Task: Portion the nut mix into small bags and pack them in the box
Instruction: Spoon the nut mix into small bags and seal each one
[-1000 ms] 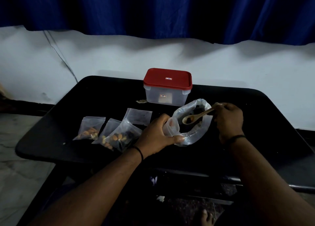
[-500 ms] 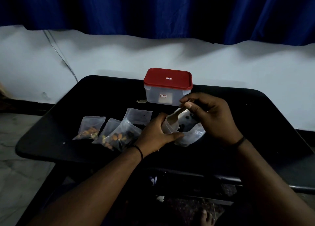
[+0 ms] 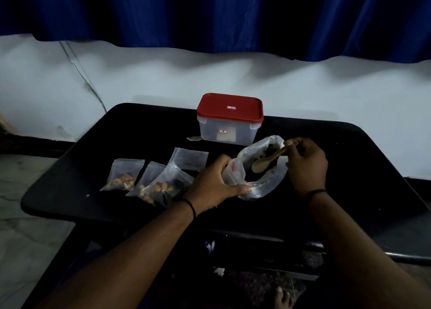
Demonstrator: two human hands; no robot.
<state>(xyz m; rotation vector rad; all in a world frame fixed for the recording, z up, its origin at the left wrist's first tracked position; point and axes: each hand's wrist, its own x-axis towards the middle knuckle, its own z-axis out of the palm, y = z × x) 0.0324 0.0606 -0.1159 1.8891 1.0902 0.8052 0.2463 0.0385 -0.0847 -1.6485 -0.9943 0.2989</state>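
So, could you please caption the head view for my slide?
Left hand steadies a small bag; right hand dips a wooden spoon into the nut bag.

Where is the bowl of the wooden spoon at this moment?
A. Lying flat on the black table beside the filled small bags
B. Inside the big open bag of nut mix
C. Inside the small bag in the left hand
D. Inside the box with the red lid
B: the right hand holds the wooden spoon by its handle, and its bowl sits within the mouth of the big open bag, beside the small bag that the left hand grips.
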